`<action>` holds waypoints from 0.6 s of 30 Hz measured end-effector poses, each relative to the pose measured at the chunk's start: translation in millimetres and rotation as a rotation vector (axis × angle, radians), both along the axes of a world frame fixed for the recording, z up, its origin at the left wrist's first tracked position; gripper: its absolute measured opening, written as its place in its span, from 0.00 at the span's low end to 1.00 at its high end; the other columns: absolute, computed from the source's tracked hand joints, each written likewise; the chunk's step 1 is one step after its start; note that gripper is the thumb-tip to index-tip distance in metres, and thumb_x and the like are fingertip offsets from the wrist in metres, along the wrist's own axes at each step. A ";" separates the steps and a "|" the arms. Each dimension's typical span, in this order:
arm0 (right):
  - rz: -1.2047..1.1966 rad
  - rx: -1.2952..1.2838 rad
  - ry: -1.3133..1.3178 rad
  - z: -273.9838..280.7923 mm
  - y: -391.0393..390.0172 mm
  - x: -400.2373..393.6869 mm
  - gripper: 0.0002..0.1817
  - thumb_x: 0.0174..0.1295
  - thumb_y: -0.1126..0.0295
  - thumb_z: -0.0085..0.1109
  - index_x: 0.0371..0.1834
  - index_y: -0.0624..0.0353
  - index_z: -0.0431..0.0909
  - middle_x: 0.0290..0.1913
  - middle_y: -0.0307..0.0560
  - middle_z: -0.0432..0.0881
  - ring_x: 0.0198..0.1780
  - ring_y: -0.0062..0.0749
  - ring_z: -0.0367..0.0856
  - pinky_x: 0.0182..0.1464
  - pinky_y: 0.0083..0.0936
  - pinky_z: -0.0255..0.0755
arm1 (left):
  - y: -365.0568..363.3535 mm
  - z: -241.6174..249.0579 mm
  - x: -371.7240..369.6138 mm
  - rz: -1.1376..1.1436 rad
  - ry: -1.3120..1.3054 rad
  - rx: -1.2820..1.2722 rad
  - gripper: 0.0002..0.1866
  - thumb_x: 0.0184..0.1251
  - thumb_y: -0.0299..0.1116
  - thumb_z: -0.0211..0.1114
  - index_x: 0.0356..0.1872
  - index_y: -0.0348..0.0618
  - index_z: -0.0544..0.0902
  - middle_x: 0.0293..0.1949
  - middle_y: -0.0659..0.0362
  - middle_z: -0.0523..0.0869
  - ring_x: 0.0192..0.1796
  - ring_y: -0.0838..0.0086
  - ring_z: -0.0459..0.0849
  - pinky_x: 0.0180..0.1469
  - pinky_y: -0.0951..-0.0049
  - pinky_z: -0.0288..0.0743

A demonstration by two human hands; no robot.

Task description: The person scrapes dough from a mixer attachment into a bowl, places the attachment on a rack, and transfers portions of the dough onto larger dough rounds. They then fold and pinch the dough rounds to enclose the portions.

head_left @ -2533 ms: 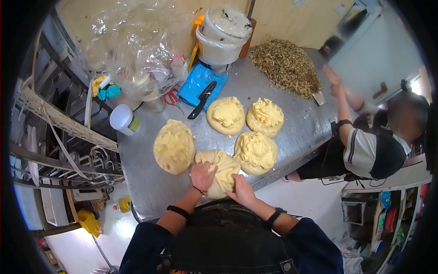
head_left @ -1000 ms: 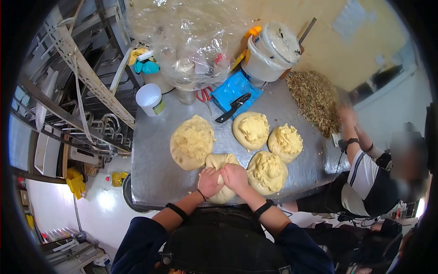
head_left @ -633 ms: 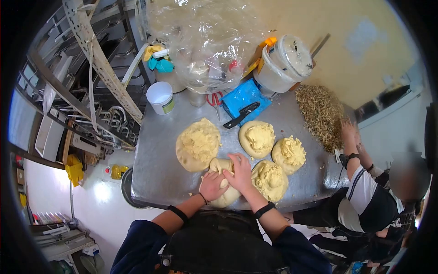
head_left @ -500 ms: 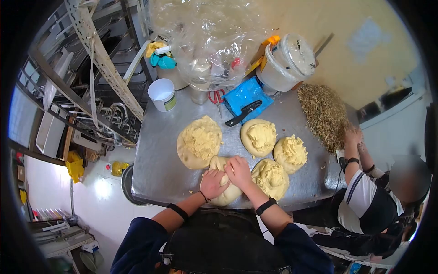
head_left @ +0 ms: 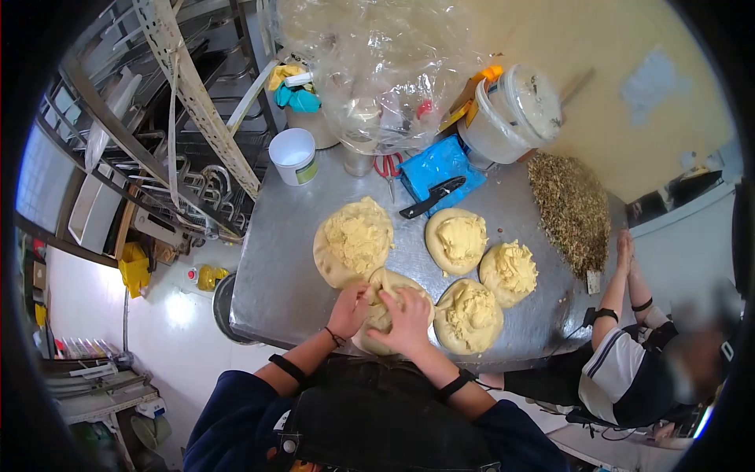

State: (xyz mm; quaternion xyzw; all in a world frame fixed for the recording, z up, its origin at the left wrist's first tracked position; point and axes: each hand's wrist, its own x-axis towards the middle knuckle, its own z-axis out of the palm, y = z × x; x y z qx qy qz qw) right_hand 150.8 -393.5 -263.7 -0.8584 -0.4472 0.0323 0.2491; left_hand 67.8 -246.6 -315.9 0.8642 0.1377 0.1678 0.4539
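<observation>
In front of my body lies a dough piece [head_left: 395,278] at the table's near edge, its surface folded and creased. My left hand [head_left: 348,310] is at its left side, fingers curled in on the dough. Over its right part, my right hand [head_left: 407,321] rests with thumb and fingers apart, touching the dough. Just behind sits a larger dough round [head_left: 324,256] topped with a pale yellow, butter-like mass [head_left: 359,234]. To the right are more topped dough rounds: one at the back [head_left: 442,263], one in front [head_left: 452,340] and one farther right [head_left: 493,289].
A black-handled knife [head_left: 432,197] lies on a blue packet [head_left: 464,169] beside red scissors [head_left: 389,171]. White tubs [head_left: 294,169], clear plastic film [head_left: 377,71] and a seed-like heap [head_left: 568,206] line the back. Another person [head_left: 621,354] stands at right; a metal rack [head_left: 197,102] at left.
My hands have moved apart from being pressed together on the dough, and the fingers of my right hand have spread. The other person's hands have drawn away from the heap.
</observation>
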 end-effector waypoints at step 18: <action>0.189 0.115 -0.288 -33.3 2.3 8.8 0.11 0.48 0.59 0.61 0.19 0.49 0.71 0.20 0.35 0.74 0.27 0.30 0.70 0.36 0.37 0.56 | 37.0 11.0 -14.0 -0.206 0.169 -0.532 0.15 0.67 0.28 0.51 0.53 0.38 0.70 0.46 0.53 0.82 0.49 0.68 0.80 0.56 0.71 0.69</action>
